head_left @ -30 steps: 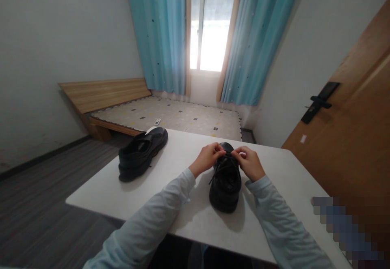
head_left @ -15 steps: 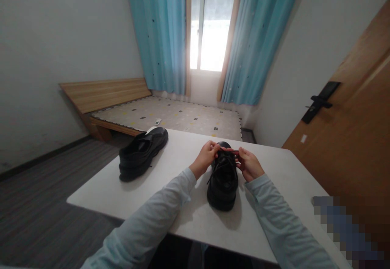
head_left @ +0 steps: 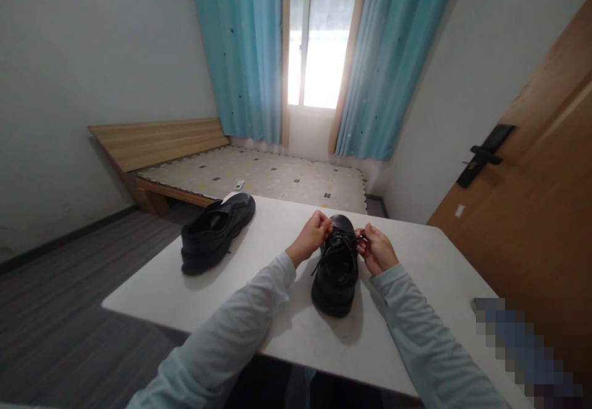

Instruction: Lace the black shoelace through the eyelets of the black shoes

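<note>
Left hand (head_left: 311,238) and right hand (head_left: 377,250) pinching black laces (head_left: 341,239) either side of a glossy black shoe (head_left: 337,267), toe pointing away, on a smooth white table (head_left: 416,285), matching rounded shoe (head_left: 215,231) well left, unobstructed, wooden bed (head_left: 185,162) beyond

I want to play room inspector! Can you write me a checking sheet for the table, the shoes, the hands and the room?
Surface: white table, plain top.
Job's things: near black shoe, toe pointing away, laces partly done.
Clutter: second black shoe lying apart at the table's far left.
Hands: left hand and right hand at either side of the near shoe, each pinching a lace.
Cables: nothing seen.
Surroundings: wooden bed, blue curtains around a bright window, wooden door at right.
</note>
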Available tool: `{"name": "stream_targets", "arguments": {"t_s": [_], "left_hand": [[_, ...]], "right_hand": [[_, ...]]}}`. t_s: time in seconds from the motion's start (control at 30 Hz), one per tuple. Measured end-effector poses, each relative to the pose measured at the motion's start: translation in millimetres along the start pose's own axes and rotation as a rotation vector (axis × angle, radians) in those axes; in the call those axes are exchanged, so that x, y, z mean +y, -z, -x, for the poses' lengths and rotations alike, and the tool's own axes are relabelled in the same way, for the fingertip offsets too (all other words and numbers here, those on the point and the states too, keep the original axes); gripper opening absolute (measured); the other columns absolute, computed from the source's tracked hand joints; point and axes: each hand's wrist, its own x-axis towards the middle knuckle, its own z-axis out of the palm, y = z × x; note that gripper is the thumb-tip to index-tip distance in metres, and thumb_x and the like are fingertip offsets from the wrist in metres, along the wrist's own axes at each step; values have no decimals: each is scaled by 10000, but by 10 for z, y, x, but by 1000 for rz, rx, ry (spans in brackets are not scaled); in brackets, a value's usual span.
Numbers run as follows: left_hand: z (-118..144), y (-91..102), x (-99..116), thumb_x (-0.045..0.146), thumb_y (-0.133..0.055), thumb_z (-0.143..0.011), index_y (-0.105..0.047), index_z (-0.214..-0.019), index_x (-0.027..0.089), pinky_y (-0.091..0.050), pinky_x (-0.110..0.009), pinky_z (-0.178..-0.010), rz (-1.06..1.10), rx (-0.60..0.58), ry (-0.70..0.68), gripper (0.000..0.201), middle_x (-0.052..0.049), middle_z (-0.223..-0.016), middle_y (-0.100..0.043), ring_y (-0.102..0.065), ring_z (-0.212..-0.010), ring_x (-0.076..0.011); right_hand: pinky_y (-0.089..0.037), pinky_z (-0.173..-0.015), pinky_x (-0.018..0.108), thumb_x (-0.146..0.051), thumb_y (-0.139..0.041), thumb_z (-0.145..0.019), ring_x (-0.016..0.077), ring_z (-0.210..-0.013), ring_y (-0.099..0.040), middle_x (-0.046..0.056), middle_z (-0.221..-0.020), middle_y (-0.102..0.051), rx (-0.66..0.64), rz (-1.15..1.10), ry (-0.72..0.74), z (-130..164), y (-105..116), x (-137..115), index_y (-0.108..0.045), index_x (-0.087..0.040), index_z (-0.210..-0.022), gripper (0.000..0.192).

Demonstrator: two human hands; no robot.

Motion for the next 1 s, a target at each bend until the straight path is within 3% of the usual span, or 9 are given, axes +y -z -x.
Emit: {"name": "stream_targets", "arguments": {"t_s": [0.27,0.43,0.73,0.87,1.0], "left_hand": [[32,24,75,167,-420,-862,-361,-724,166,-401,-179,-567,183,-1,176,151,59,-623,-466,-462,-519,-34],[3,29,29,144,-432,-852,-362,-713,162,-425,-195,-595,215,-5,160,157,65,-604,-457,-464,-516,-32],[-55,167,-15,220,-498,-815,-460,-733,161,-403,-231,-607,-360,-189,-226,107,27,-633,-560,-514,-605,-99],[16,172,103,260,-508,-812,-511,-781,167,-395,-221,-615,-532,-209,-273,98,24,-687,-589,-521,-643,-104],[43,169,162,322,-612,-752,-570,-822,168,-410,-215,-647,-598,-259,-311,174,14,-754,-610,-539,-691,-110]], "right_hand": [[-349,-349,150,-506,-744,-565,22,-403,-334,-53,-593,-511,32,-40,-41,10,4,-37,-475,-185,-641,425],[-388,-357,148,-515,-743,-553,20,-406,-341,-58,-589,-509,46,2,-36,15,3,-56,-481,-186,-643,430],[-423,-343,219,-472,-696,-639,95,-446,-484,-49,-592,-528,-205,448,111,17,62,-133,-426,-210,-671,378],[-406,-371,233,-454,-649,-698,115,-473,-506,-27,-614,-520,-286,718,260,46,48,-180,-507,-199,-723,293],[-409,-428,258,-447,-616,-729,123,-496,-496,4,-636,-536,-281,895,353,80,6,-216,-540,-186,-695,274]]}}
